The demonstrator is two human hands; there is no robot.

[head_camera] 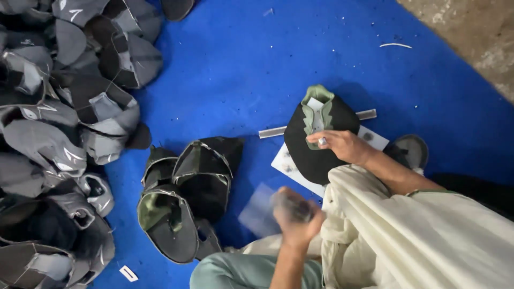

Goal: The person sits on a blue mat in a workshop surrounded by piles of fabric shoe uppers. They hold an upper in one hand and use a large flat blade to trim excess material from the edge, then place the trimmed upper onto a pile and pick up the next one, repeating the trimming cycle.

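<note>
The cream cloth (428, 235) of the person's loose garment lay nearest the camera, filling the lower right; a pale green knee (235, 270) showed below it at the bottom edge. Beneath everything spread a blue floor mat (241, 69), flecked with small white scraps; bare grey floor (471, 32) showed at the upper right corner. A big heap of grey and black shoe uppers (59, 134) covered the left side from top to bottom; just beside it, nearer the middle, lay a smaller stack of black and olive uppers (187, 192), overlapping one another. A black upper with a green collar (316, 134) rested on a white board (300, 168), near the person's lap; a thin metal strip (278, 130) lay behind it, sticking out on both sides. The right hand (342, 145) pressed down on this black upper, fingers bent and spread over its green opening; it rested on the piece rather than gripping it. The left hand (294, 214) was raised above the lap, well apart from the upper; it was blurred, its fingers seemed curled round something dark, and I could not tell what it was or how tightly it was held. A dark sandal (409, 151) sat just right of the board; a small white tag (128, 273) lay on the mat at the bottom left.
</note>
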